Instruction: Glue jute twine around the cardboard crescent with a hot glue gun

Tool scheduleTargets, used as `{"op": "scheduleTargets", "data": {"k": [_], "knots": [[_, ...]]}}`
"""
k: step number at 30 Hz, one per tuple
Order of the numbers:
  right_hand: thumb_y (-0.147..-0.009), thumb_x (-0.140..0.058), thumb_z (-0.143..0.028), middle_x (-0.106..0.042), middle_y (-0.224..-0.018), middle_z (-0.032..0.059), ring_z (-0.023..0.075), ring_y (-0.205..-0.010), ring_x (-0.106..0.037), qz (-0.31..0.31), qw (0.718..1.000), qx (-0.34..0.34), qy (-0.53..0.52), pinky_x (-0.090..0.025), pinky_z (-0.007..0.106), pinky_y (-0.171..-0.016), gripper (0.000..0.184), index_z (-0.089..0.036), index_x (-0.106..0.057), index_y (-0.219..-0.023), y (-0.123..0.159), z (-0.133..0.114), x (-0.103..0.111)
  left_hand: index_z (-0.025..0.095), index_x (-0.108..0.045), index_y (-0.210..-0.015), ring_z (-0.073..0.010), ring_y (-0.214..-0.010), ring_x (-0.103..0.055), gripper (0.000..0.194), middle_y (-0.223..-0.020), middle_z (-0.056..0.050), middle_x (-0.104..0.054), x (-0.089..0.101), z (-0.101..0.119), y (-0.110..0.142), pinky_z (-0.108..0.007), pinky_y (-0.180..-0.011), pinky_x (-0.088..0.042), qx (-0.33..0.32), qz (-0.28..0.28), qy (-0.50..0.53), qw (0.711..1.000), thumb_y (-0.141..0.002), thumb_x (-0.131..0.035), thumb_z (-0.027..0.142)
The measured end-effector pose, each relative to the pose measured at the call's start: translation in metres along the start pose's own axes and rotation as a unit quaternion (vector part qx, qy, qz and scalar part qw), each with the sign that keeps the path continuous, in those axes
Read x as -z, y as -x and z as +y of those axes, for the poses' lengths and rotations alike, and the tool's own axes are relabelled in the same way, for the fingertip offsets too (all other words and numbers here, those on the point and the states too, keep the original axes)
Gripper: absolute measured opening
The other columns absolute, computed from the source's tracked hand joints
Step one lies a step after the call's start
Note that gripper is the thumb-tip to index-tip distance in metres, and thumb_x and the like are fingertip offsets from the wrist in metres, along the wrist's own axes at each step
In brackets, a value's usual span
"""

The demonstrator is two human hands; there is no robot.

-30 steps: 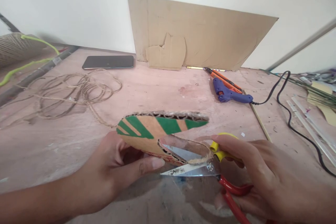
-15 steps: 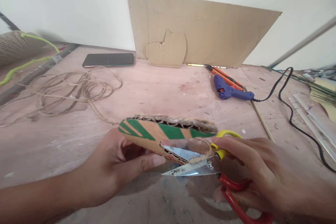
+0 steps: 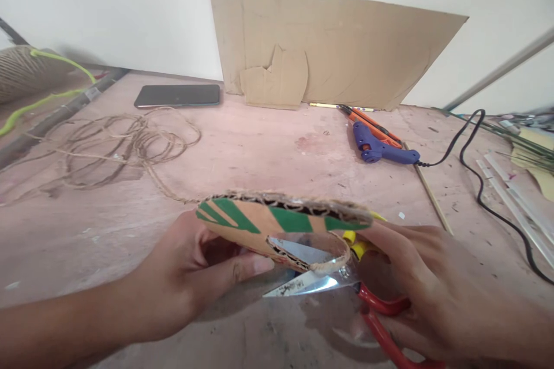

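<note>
My left hand (image 3: 203, 265) pinches a curved piece of corrugated cardboard (image 3: 255, 225), printed with green stripes, by its left part. Twine runs along the upper edge of the piece and round its right-hand curve. My right hand (image 3: 424, 277) is closed around the handles of a pair of scissors (image 3: 311, 282), one yellow and one red. The blades stand apart at the lower right of the cardboard, one behind its inner edge and one in front. Whether they touch the twine I cannot tell. From the cardboard, a jute twine (image 3: 164, 144) trails to loose coils on the left.
A black phone (image 3: 177, 95) lies at the back. A large cardboard sheet (image 3: 346, 46) leans on the wall behind a smaller cut piece (image 3: 277, 81). Right of centre are a purple glue gun (image 3: 381, 150) with a black cord, an orange cutter (image 3: 374, 127) and a stick (image 3: 433, 196).
The scissors have shifted slightly, and the lower blade now points a little lower. My right hand has moved slightly, while the cardboard's right end reaches a bit farther right.
</note>
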State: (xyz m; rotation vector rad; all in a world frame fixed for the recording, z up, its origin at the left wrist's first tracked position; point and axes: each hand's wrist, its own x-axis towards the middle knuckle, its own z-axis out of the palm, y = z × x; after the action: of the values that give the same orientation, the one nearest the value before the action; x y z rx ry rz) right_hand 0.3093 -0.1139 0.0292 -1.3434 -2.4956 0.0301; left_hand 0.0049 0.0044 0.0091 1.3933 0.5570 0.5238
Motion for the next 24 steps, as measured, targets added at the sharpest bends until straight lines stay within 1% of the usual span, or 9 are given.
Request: {"op": "scheduleTargets", "data": {"k": [3,6,8,11,14,16,19,21,24], "knots": [[-0.119,-0.050,-0.038,-0.090,-0.114,0.0171,0.0267,-0.067,-0.083,-0.020,1.000,0.022,0.000,-0.066,0.035,-0.058,0.070,-0.014,-0.022,-0.179,0.001,0.002,0.001,0.025,-0.093,-0.096,-0.0247,-0.100,-0.087,0.014,-0.104,-0.009,-0.089,-0.001,0.002,-0.001,-0.024,-0.085,-0.071,0.010,0.002,0.024,1.000,-0.101,-0.095,0.038],[-0.121,-0.049,-0.039,-0.091,-0.121,0.0191,0.0302,-0.077,-0.088,-0.015,1.000,0.023,-0.006,-0.069,0.037,-0.063,0.079,-0.014,-0.010,-0.185,0.001,0.003,0.001,0.026,-0.094,-0.097,-0.0260,-0.102,-0.088,0.012,-0.105,-0.008,-0.090,-0.003,0.005,-0.003,-0.026,-0.089,-0.073,0.017,-0.001,0.038,0.999,-0.101,-0.095,0.037],[-0.121,-0.049,-0.041,-0.091,-0.110,0.0158,0.0290,-0.069,-0.084,-0.010,1.000,0.028,0.001,-0.066,0.036,-0.059,0.077,-0.014,-0.012,-0.183,0.003,0.003,0.000,0.025,-0.095,-0.099,-0.0263,-0.102,-0.088,0.014,-0.105,-0.009,-0.090,-0.002,0.006,-0.003,-0.027,-0.091,-0.073,0.017,-0.007,0.033,0.999,-0.102,-0.094,0.038],[-0.122,-0.048,-0.041,-0.085,-0.088,0.0072,0.0244,-0.054,-0.073,-0.013,0.999,0.029,0.011,-0.058,0.033,-0.050,0.066,-0.013,-0.022,-0.176,0.006,0.004,-0.003,0.023,-0.094,-0.099,-0.0252,-0.099,-0.087,0.016,-0.102,-0.009,-0.089,-0.001,0.005,-0.003,-0.027,-0.090,-0.072,0.006,-0.010,0.028,1.000,-0.103,-0.093,0.039],[-0.122,-0.048,-0.035,-0.081,-0.083,0.0050,0.0234,-0.055,-0.071,0.004,0.999,0.047,0.018,-0.057,0.032,-0.049,0.055,-0.011,-0.033,-0.170,0.008,0.006,-0.005,0.023,-0.095,-0.101,-0.0256,-0.101,-0.087,0.016,-0.104,-0.010,-0.089,0.001,0.003,-0.002,-0.027,-0.090,-0.073,-0.007,-0.015,0.033,0.999,-0.104,-0.093,0.038],[-0.122,-0.047,-0.027,-0.082,-0.084,0.0050,0.0240,-0.060,-0.075,0.022,0.997,0.070,0.016,-0.059,0.033,-0.051,0.055,-0.009,-0.034,-0.172,0.008,0.007,-0.005,0.024,-0.096,-0.107,-0.0268,-0.107,-0.088,0.015,-0.111,-0.010,-0.091,0.002,0.001,-0.002,-0.028,-0.094,-0.073,-0.017,-0.026,0.038,0.999,-0.106,-0.091,0.039],[-0.118,-0.047,-0.017,-0.085,-0.091,0.0057,0.0247,-0.068,-0.081,0.024,0.997,0.076,0.005,-0.063,0.034,-0.055,0.067,-0.008,-0.025,-0.180,0.004,0.008,-0.002,0.028,-0.096,-0.112,-0.0252,-0.108,-0.088,0.014,-0.112,-0.007,-0.091,0.002,-0.001,-0.002,-0.028,-0.096,-0.073,-0.042,-0.030,0.031,0.998,-0.108,-0.090,0.040],[-0.115,-0.050,-0.019,-0.089,-0.101,0.0097,0.0265,-0.072,-0.083,0.016,0.998,0.066,0.008,-0.065,0.036,-0.058,0.074,-0.009,-0.022,-0.183,0.003,0.010,0.000,0.029,-0.095,-0.110,-0.0245,-0.106,-0.088,0.012,-0.108,-0.006,-0.091,0.003,-0.001,-0.003,-0.028,-0.094,-0.073,-0.053,-0.025,0.009,0.998,-0.108,-0.089,0.039],[-0.113,-0.057,-0.035,-0.090,-0.124,0.0175,0.0342,-0.093,-0.090,0.011,0.999,0.047,0.012,-0.072,0.042,-0.071,0.081,-0.014,-0.025,-0.184,0.004,0.020,0.002,0.027,-0.093,-0.109,-0.0258,-0.107,-0.088,0.014,-0.107,-0.006,-0.091,0.006,-0.003,-0.003,-0.031,-0.094,-0.074,-0.065,0.003,-0.019,0.998,-0.109,-0.089,0.040]]}}
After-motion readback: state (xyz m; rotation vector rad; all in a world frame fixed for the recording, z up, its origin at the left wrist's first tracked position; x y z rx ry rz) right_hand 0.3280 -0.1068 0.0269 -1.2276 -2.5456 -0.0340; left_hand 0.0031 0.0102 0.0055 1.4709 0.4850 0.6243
